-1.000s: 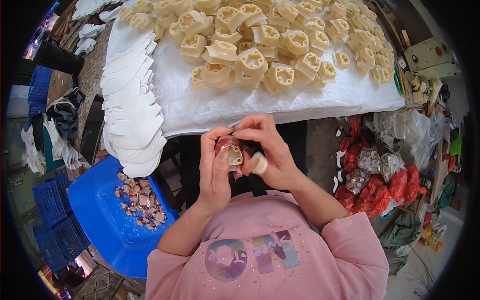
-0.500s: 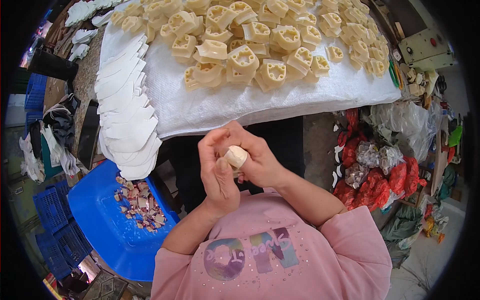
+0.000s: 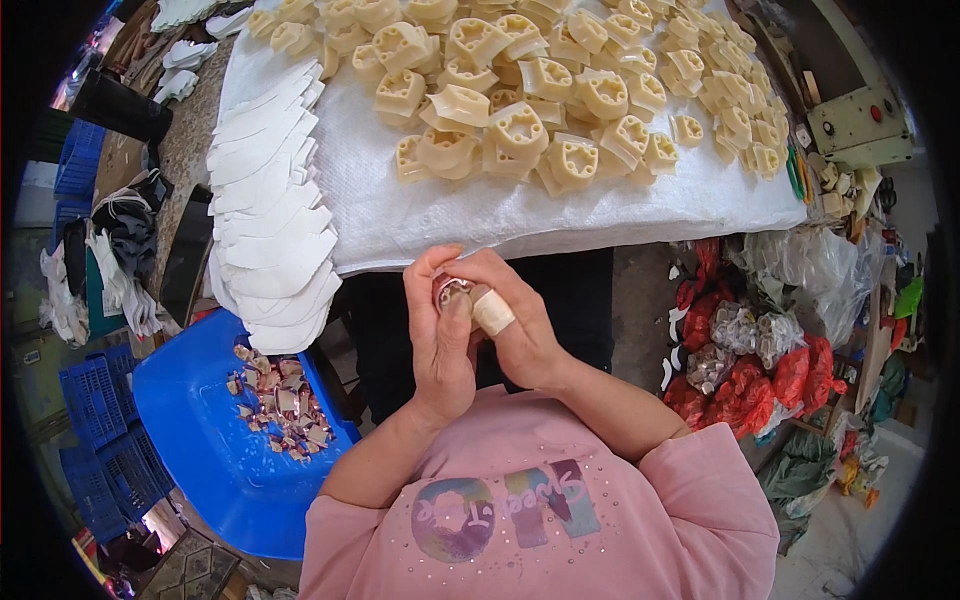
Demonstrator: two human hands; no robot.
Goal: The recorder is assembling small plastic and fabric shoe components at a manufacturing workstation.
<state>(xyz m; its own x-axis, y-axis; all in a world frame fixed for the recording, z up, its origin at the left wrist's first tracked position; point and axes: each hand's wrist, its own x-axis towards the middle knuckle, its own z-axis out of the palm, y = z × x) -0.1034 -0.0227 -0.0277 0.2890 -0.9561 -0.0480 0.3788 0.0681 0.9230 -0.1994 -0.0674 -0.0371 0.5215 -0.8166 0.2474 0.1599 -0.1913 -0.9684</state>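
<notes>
In front of my lap, just off the table's near edge, my left hand (image 3: 437, 350) and my right hand (image 3: 528, 335) come together, fingers curled and closed around one small piece. It looks like a cream shoe heel (image 3: 492, 312), its pale end showing between the hands. A shiny reddish part (image 3: 450, 290) shows under my left fingers; whether it belongs to the heel I cannot tell. Fingers hide the rest. Many similar cream heels (image 3: 518, 132), hollowed with small holes, are heaped on the white woven cloth (image 3: 400, 220) beyond my hands.
Overlapping white cut sheets (image 3: 275, 230) run along the table's left side. A blue basin (image 3: 200, 440) at lower left holds small beige and shiny reddish pieces (image 3: 285, 405). Blue crates (image 3: 100, 410) stand further left. Red plastic bags (image 3: 745, 385) and clear bags lie at right.
Both hands have turned the heel, so its pale end now points lower right and the shiny reddish part shows. The whole view has shifted slightly.
</notes>
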